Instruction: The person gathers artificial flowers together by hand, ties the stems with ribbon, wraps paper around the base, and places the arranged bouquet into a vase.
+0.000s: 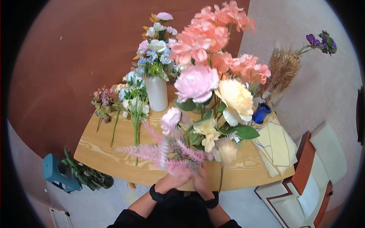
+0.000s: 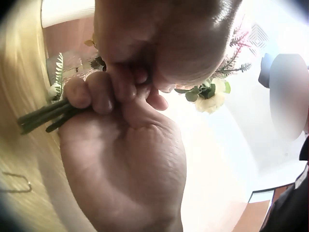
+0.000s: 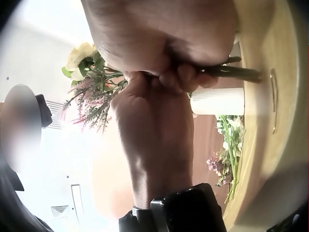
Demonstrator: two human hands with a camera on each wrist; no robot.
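Both hands hold a bouquet of artificial flowers upright at the table's near edge. It has a pink peony (image 1: 195, 83), a cream peony (image 1: 236, 100), coral blossoms (image 1: 201, 40) and feathery pink sprigs (image 1: 146, 151). In the head view, my left hand (image 1: 178, 177) and right hand (image 1: 200, 180) meet just under the sprigs, blurred by motion. Curled fingers wrap the green stems (image 2: 46, 117) in the left wrist view, where the hands press against each other. Cut stem ends (image 3: 239, 73) stick out below the fists, close over the wooden table (image 1: 114, 159).
A white ribbed vase (image 1: 156, 95) of flowers stands at the back. Loose flower stems (image 1: 136, 133) lie left of it. To the right are a blue ribbon roll (image 1: 261, 113) and pale paper sheets (image 1: 279, 146). A teal stool (image 1: 57, 173) and a chair (image 1: 304, 190) flank the table.
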